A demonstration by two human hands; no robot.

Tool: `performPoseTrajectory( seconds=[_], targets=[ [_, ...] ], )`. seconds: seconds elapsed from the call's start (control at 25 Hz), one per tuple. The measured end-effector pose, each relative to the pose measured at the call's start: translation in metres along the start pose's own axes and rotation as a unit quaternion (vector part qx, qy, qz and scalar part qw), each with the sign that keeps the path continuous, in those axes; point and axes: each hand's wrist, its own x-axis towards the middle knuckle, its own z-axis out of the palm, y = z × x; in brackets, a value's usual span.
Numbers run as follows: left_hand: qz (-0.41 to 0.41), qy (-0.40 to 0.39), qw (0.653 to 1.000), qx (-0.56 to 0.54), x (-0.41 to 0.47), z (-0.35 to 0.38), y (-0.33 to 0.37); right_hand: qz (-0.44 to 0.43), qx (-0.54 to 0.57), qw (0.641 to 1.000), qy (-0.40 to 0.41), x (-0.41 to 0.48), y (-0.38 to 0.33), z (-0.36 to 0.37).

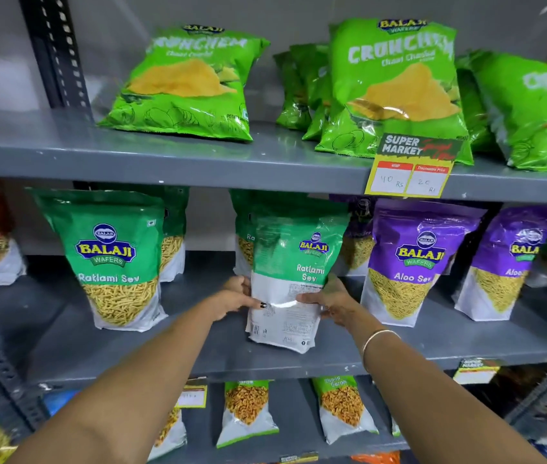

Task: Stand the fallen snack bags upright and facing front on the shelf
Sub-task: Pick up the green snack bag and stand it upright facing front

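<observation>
A green and white Ratlami Sev bag [290, 262] stands upright on the middle shelf [198, 356], its printed back panel turned towards me. My left hand [237, 296] grips its left edge and my right hand [330, 301] grips its right edge, both at the white lower half. Another Ratlami Sev bag [114, 259] stands upright and front-facing to the left. Purple Aloo Sev bags [409, 262] stand upright to the right. More green bags stand behind the held one, mostly hidden.
The top shelf [165, 162] carries green Crunchem chip bags [188, 85] leaning back, with a yellow price tag [411, 177] clipped to its edge. The lower shelf holds small snack bags [248, 410]. A slotted metal upright [54, 51] stands at the left.
</observation>
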Motion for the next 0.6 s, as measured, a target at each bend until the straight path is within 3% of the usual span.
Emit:
performPoseTrajectory(
  seconds=[0.12,0.32,0.48,0.6],
  targets=[
    [0.052,0.076,0.996,-0.008,0.01,0.001,-0.008,-0.07,-0.029,0.997,0.028,0.016,0.002,0.013],
    [0.084,0.13,0.988,0.002,0.023,-0.003,-0.017,-0.091,-0.071,0.992,0.044,0.034,0.006,0.026],
    [0.052,0.1,0.993,0.036,0.022,-0.012,-0.016,-0.074,-0.091,0.992,0.036,0.045,0.01,0.025],
    [0.008,0.043,0.999,0.01,0.013,-0.019,-0.009,-0.014,-0.107,0.992,0.068,0.055,0.015,0.024]
  ],
)
